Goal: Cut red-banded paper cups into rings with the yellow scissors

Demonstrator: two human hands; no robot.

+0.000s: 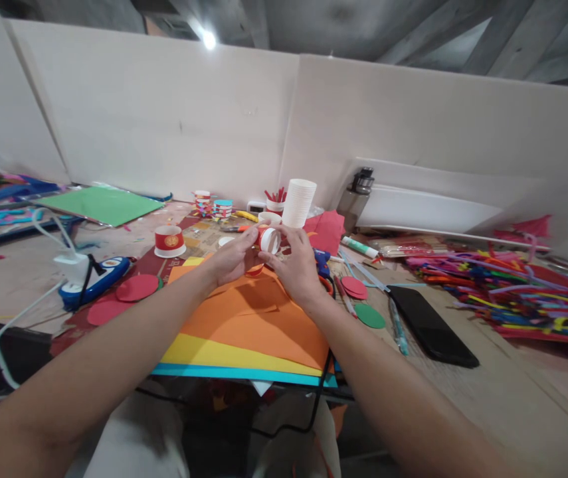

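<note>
Between my two hands is a small red-and-white paper cup [269, 240], tilted on its side with its white end toward the right. My left hand [236, 255] grips it from the left, fingers closed on its red wall. On the other side my right hand [294, 260] holds the white end with thumb and fingers. Beneath them lies a stack of orange paper [258, 322], with yellow paper [234, 355] and blue paper showing at its edges. A tall stack of white paper cups [299, 202] stands just behind my hands.
A red paper cup [169, 241] stands upside down at left, near red paper circles [137, 287] and a power strip [97, 282]. On the right are a black phone [430, 325], a green paper circle [369, 316] and a heap of pipe cleaners [517, 292]. White boards [164, 113] wall the back.
</note>
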